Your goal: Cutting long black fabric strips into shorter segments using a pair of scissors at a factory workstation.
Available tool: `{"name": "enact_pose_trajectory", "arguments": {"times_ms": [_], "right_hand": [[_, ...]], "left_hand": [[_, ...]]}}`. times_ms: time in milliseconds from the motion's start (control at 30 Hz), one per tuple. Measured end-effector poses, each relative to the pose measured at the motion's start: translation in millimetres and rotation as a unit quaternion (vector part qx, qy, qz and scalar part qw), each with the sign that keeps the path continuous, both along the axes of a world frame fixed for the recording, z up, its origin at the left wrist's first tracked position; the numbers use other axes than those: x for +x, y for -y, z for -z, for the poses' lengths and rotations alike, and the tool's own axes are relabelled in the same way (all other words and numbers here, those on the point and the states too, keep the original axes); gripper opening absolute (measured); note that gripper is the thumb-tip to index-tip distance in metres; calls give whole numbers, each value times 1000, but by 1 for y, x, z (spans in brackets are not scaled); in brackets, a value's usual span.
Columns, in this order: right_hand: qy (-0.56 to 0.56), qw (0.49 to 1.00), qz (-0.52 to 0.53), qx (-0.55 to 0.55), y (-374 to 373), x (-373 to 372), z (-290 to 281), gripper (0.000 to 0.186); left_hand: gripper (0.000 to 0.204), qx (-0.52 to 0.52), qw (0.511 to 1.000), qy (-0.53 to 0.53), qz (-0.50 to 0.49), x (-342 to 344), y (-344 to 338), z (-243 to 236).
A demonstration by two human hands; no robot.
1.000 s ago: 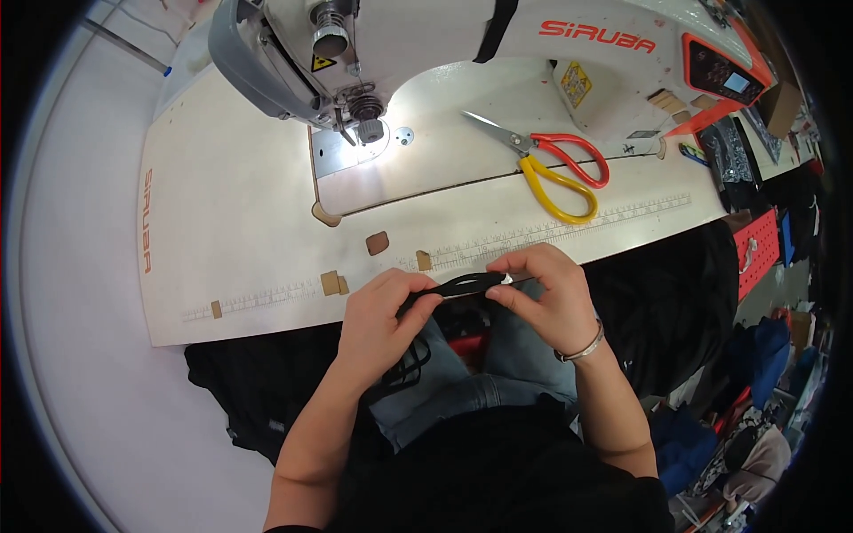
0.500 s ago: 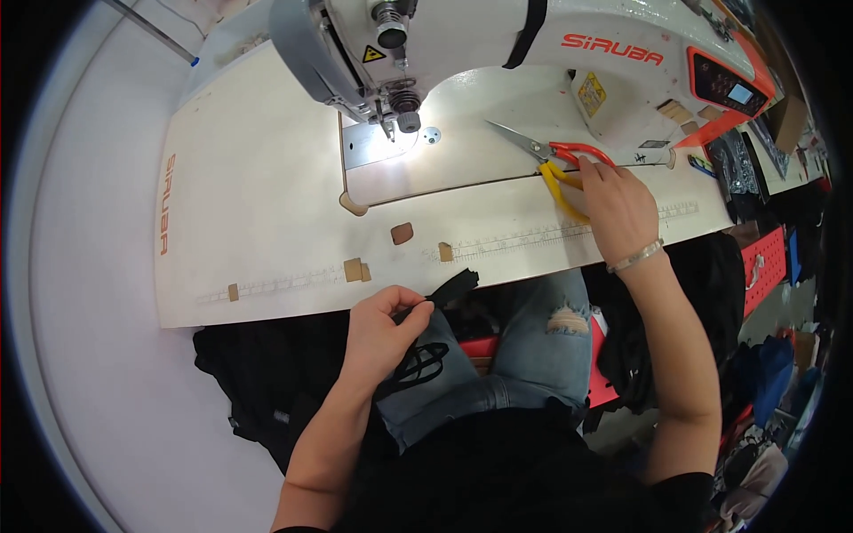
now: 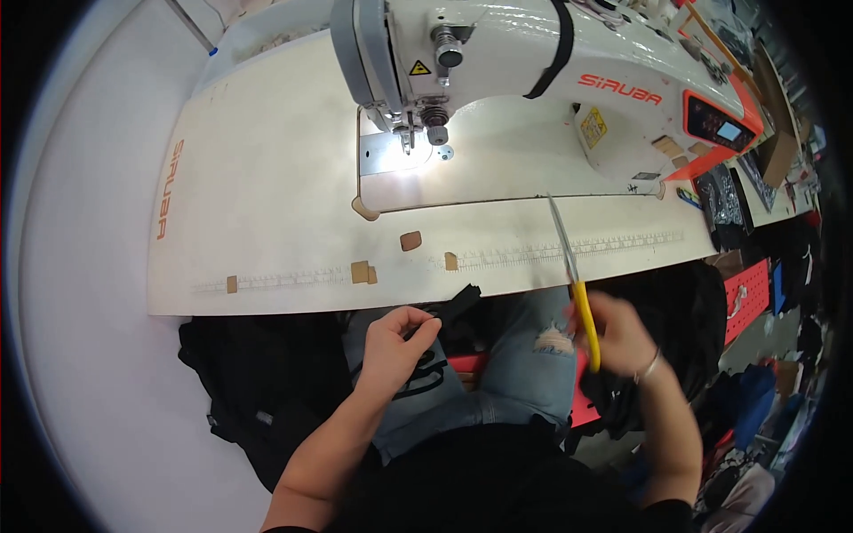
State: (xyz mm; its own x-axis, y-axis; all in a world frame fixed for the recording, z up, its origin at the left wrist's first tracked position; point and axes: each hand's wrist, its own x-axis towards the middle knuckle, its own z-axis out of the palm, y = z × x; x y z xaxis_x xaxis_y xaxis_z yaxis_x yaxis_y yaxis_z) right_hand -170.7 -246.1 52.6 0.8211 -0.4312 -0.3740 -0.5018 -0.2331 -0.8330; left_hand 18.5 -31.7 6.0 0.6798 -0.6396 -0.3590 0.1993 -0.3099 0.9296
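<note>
My left hand [image 3: 397, 348] is closed in a pinch on a black fabric strip [image 3: 459, 305], whose free end sticks out to the right by the table's front edge. Thin black cord loops [image 3: 428, 373] hang below that hand over my jeans. My right hand [image 3: 619, 336], smeared by motion, is closed around the handles of a pair of scissors [image 3: 582, 311]. One yellow handle shows; the blades point away from me over the table edge and look nearly together. Some of the fingers lie hidden behind the handle.
A white sewing machine [image 3: 498, 53] with its lamp lit stands on the pale table [image 3: 258, 195]. Small brown patches [image 3: 410, 241] and printed rulers mark the tabletop. Black cloth [image 3: 258, 391] lies at my left. A white wall [image 3: 84, 266] borders the left side; a red perforated panel [image 3: 746, 298] is at right.
My right hand has lifted the scissors off the table and brought them toward me, turning the blades away. The left hand keeps its pinch on the strip, slightly shifted. The whole view has moved a little.
</note>
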Motion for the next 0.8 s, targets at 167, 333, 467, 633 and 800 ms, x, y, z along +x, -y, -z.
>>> {"name": "enact_pose_trajectory", "arguments": {"times_ms": [167, 333, 467, 633, 800], "right_hand": [[13, 916, 28, 400, -57, -39, 20, 82], [-9, 939, -91, 333, -62, -35, 34, 82], [-12, 939, -94, 330, -59, -27, 33, 77], [-18, 958, -103, 266, -59, -28, 25, 67], [-50, 960, -99, 257, -59, -14, 17, 97]], "left_hand": [[9, -46, 977, -207, -30, 3, 2, 2], [7, -56, 962, -264, -44, 5, 3, 5], [5, -51, 960, -272, -43, 5, 4, 4], [4, -68, 968, -243, -5, 3, 3, 4], [4, -69, 967, -243, 17, 4, 2, 5]]}}
